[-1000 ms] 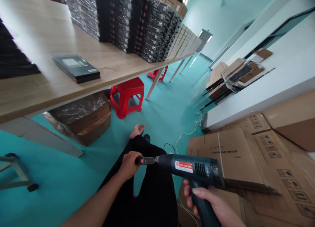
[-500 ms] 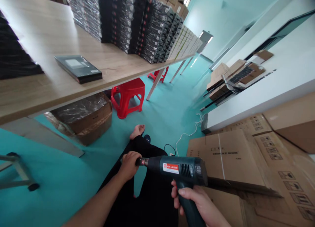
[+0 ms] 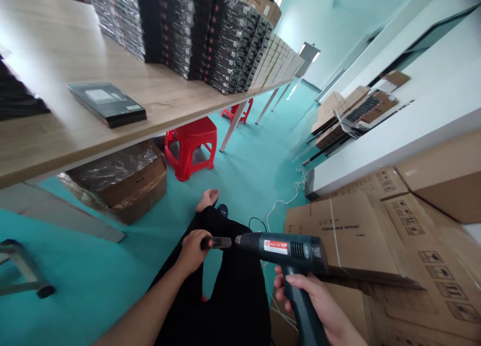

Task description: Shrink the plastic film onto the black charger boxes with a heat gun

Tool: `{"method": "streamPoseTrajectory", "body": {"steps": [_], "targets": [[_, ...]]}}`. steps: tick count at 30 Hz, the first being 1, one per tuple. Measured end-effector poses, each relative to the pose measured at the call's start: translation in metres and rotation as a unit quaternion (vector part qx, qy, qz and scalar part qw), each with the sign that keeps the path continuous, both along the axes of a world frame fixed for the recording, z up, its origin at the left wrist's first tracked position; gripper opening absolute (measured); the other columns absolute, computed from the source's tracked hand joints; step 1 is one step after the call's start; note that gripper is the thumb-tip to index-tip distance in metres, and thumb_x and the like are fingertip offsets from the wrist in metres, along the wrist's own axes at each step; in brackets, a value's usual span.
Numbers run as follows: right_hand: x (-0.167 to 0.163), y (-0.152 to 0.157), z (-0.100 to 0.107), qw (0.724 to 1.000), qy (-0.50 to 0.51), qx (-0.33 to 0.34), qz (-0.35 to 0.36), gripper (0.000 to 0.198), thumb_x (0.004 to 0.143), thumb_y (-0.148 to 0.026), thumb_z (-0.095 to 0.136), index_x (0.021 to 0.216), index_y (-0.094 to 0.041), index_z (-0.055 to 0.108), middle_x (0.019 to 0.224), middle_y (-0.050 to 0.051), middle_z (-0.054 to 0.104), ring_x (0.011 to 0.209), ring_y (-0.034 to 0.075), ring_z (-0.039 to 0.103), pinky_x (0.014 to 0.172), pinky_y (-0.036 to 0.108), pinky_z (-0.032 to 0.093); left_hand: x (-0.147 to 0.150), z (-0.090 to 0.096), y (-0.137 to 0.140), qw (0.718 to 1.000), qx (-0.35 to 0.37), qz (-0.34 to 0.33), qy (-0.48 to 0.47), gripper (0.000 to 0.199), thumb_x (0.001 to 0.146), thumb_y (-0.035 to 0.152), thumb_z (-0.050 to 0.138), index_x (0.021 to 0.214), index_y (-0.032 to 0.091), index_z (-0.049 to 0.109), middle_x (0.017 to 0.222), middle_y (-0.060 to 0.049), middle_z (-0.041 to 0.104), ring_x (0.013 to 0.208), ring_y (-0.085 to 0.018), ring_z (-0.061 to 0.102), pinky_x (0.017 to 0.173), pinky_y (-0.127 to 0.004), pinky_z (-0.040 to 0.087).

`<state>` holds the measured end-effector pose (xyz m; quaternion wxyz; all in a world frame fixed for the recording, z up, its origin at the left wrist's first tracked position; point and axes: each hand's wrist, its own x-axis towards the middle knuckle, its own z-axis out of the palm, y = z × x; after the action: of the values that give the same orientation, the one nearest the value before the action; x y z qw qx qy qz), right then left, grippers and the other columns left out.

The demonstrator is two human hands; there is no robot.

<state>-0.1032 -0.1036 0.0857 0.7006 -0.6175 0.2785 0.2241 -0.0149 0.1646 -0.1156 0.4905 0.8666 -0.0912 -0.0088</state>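
My right hand (image 3: 300, 288) is wrapped round the handle of a dark green heat gun (image 3: 289, 248) with a red and white label. The heat gun's metal nozzle points left. My left hand (image 3: 195, 248) is closed on a slim black box (image 3: 219, 243), seen end-on with a glossy end toward the nozzle. A small gap separates box and nozzle. Both are above my lap. Much of the held box is hidden by my left hand. Another flat black box (image 3: 107, 103) lies on the wooden table (image 3: 161, 93) at the left.
Tall stacks of film-wrapped black boxes (image 3: 229, 45) stand on the table. Below it are a red stool (image 3: 191, 145) and an open carton (image 3: 131, 201) with clear plastic film. Large cartons (image 3: 353, 236) crowd my right side. A white cable (image 3: 280, 203) runs across the floor.
The heat gun has moved right, opening a gap between its nozzle and the black box. More of the box's end shows at my left hand. The view has shifted slightly.
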Motion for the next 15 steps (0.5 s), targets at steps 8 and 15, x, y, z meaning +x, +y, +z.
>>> {"method": "streamPoseTrajectory", "body": {"steps": [8, 15], "targets": [[-0.001, 0.005, -0.014, 0.998, 0.006, 0.055, -0.029, 0.027, 0.078, -0.026, 0.061, 0.099, -0.010, 0.066, 0.084, 0.010, 0.068, 0.070, 0.017, 0.063, 0.057, 0.026, 0.046, 0.003, -0.016, 0.001, 0.994, -0.091, 0.025, 0.049, 0.028, 0.066, 0.011, 0.062, 0.093, 0.021, 0.063, 0.100, -0.005, 0.065, 0.100, -0.023, 0.056, 0.092, -0.038, 0.039], [-0.012, -0.016, -0.009, 0.983, 0.037, 0.156, -0.088, 0.029, 0.075, -0.031, 0.063, 0.098, -0.012, 0.068, 0.083, 0.008, 0.066, 0.064, 0.013, 0.058, 0.053, 0.021, 0.044, 0.010, 0.004, 0.015, 0.768, -0.521, 0.168, 0.334, 0.034, 0.070, 0.028, 0.068, 0.100, 0.015, 0.059, 0.086, -0.007, 0.071, 0.075, -0.023, 0.067, 0.076, -0.040, 0.053]]}}
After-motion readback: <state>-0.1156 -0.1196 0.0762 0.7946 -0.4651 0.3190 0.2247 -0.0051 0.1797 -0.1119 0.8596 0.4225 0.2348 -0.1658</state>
